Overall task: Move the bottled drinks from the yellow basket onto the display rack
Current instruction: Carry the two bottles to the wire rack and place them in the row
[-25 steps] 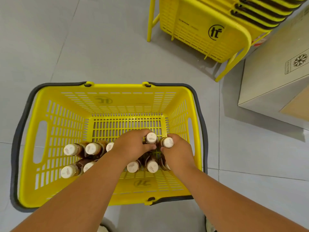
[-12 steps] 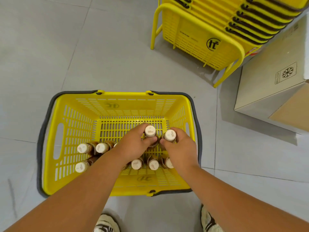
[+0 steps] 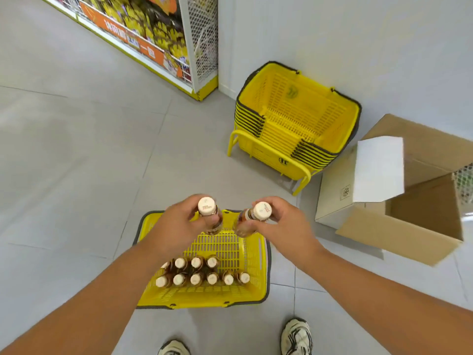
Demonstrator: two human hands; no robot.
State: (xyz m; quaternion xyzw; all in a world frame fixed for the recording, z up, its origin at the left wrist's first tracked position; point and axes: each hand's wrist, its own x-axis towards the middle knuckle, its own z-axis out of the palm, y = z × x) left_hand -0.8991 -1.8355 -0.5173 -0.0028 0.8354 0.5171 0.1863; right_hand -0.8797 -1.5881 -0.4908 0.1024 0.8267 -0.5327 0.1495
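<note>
Left hand: the left hand (image 3: pixel 176 226) is curled round the neck of a small clear bottle of brown drink with a cream cap (image 3: pixel 207 216), held upright above the far end of the basket.
Right hand: the right hand (image 3: pixel 284 222) grips a second cream-capped brown bottle (image 3: pixel 252 217) the same way, tilted a little toward the first; the two bottles are near each other but apart.
Basket: the yellow slatted plastic basket with grey handles (image 3: pixel 252 254) sits on the floor just in front of the person's shoes.
Remaining bottles: about ten more cream-capped bottles (image 3: pixel 202 272) stand upright in two rows at the basket's near end.
Floor: pale grey tiled floor (image 3: pixel 76 162).
Display rack: a white wire shelving unit with yellow and orange trim (image 3: pixel 163 34) stands well apart, at the upper left, stocked with yellow packets.
Other things: a stack of nested yellow baskets on a yellow frame (image 3: pixel 297 124) by the wall; an open brown cardboard box (image 3: pixel 399 201) to the right.
Step in hand: both bottles look lifted clear of the basket; the carry is not yet done.
Next move: probably a turn and walk to the rack, keeping both bottles upright, then finding free shelf space.
Writing: red print on the caps, too small to read; a round logo on the baskets; a snowflake mark on the box; shelf banner lettering illegible.
</note>
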